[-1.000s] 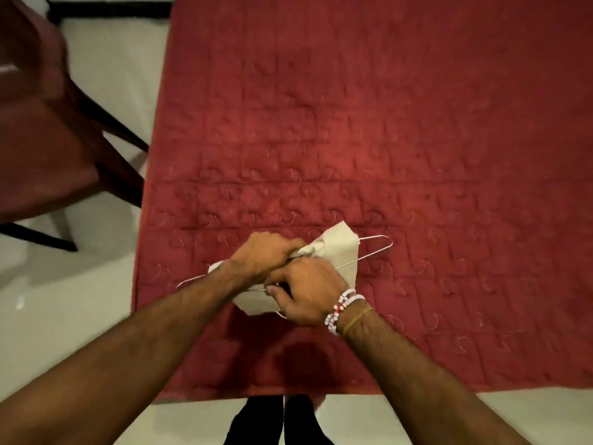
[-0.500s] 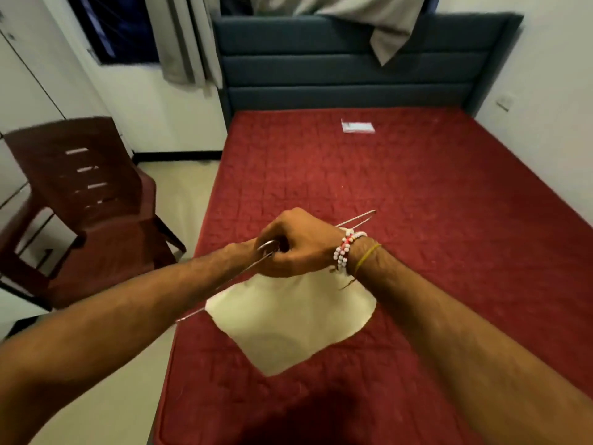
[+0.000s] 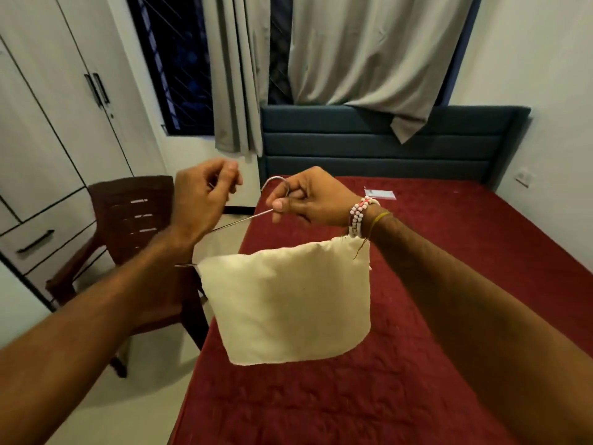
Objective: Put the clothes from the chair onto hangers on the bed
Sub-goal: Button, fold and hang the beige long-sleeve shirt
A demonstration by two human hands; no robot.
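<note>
Cream cloth [image 3: 288,303] draped over thin wire hanger [image 3: 247,219], raised above edge of red bed [image 3: 449,258], brown chair [image 3: 128,216] alongside

The cloth [image 3: 288,303] is seen in plain cream, the wire hanger [image 3: 244,220] in silver. The bed [image 3: 465,284] is covered in deep red with a faint quilted pattern, the headboard [image 3: 385,146] in dark blue-green. The chair [image 3: 128,213] is coloured dark brown, the curtains [image 3: 353,53] pale grey, the bracelet [image 3: 356,220] white and red.

The cloth [image 3: 288,303] hangs from the wire hanger [image 3: 244,220] over the left edge of the bed [image 3: 449,252] — right hand [image 3: 308,200] at its twelve o'clock, left hand [image 3: 202,197] at eleven. The chair [image 3: 128,213] stands on the floor [image 3: 106,412] at the cloth's nine o'clock, beside the bed, the wardrobe [image 3: 48,139] behind it. The headboard [image 3: 385,139] lies at twelve — the curtain [image 3: 353,53] above it.
</note>
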